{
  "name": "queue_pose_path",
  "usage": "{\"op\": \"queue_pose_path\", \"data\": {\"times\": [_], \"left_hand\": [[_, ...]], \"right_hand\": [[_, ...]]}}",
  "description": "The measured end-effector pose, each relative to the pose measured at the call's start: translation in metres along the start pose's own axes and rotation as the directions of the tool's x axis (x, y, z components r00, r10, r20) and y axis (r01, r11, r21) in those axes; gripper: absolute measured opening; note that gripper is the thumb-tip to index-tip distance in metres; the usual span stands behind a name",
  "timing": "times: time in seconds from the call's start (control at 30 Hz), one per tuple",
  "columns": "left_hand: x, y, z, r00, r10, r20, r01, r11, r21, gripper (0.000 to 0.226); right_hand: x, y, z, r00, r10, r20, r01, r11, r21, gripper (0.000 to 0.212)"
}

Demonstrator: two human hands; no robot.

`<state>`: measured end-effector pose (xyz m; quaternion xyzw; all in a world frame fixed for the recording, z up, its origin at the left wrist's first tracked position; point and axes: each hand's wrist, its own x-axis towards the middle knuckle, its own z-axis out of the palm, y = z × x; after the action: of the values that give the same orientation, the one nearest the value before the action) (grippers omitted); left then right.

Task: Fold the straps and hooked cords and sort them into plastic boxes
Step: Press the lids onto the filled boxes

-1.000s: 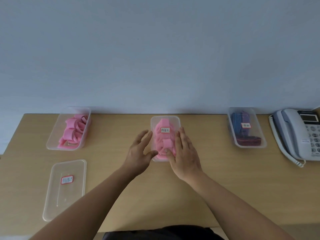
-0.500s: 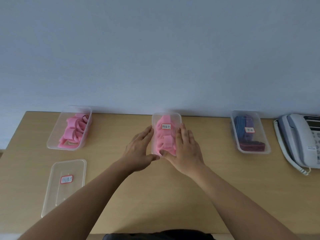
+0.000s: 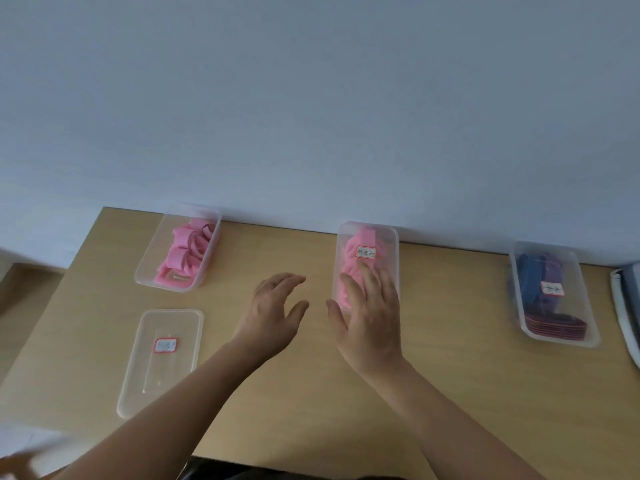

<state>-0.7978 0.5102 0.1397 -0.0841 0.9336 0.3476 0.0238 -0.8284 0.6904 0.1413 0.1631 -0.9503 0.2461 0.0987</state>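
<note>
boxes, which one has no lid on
The far-left box, holding pink straps: open on top, with a loose lid lying in front of it. The middle box and right box both carry labelled lids.

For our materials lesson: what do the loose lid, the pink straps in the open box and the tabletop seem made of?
Loose lid: likely thin clear plastic, faintly glossy; the tan beneath shows through. Pink straps: probably soft fabric or elastic, matte; they curl in loops. Tabletop: seemingly wood-look laminate, smooth, matte; even tan, no clear grain.
</note>
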Motion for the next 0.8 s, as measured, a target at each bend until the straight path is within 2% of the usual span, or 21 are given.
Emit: {"op": "queue_pose_path", "data": {"times": [0.07, 0.23, 0.37, 0.53, 0.67, 0.8], "left_hand": [[-0.011, -0.018, -0.014, 0.998, 0.007, -0.063, -0.006, 1.000, 0.022, 0.037], [-0.043, -0.076, -0.059, 0.986, 0.062, -0.156, -0.050, 0.996, 0.077, 0.030], [-0.073, -0.132, -0.102, 0.984, 0.093, -0.153, -0.082, 0.994, 0.079, 0.029], [-0.092, -0.190, -0.145, 0.984, 0.044, -0.175, -0.046, 0.999, -0.008, 0.027], [-0.106, -0.220, -0.176, 0.991, -0.055, -0.126, 0.048, 0.997, -0.057, 0.029], [-0.107, -0.235, -0.194, 0.989, -0.135, -0.065, 0.124, 0.981, -0.152, 0.028]], "right_hand": [[-0.009, -0.021, 0.011, 1.000, -0.027, -0.014, 0.027, 0.999, 0.019, 0.039], [-0.031, -0.081, 0.046, 0.995, -0.006, 0.100, 0.014, 0.997, -0.078, 0.040], [-0.052, -0.147, 0.067, 0.983, 0.008, 0.186, 0.029, 0.981, -0.194, 0.044], [-0.077, -0.225, 0.108, 0.968, 0.016, 0.252, 0.028, 0.985, -0.172, 0.054], [-0.090, -0.276, 0.146, 0.861, 0.171, 0.480, -0.054, 0.968, -0.247, 0.085], [-0.097, -0.300, 0.168, 0.817, 0.199, 0.542, -0.047, 0.958, -0.281, 0.085]]}}
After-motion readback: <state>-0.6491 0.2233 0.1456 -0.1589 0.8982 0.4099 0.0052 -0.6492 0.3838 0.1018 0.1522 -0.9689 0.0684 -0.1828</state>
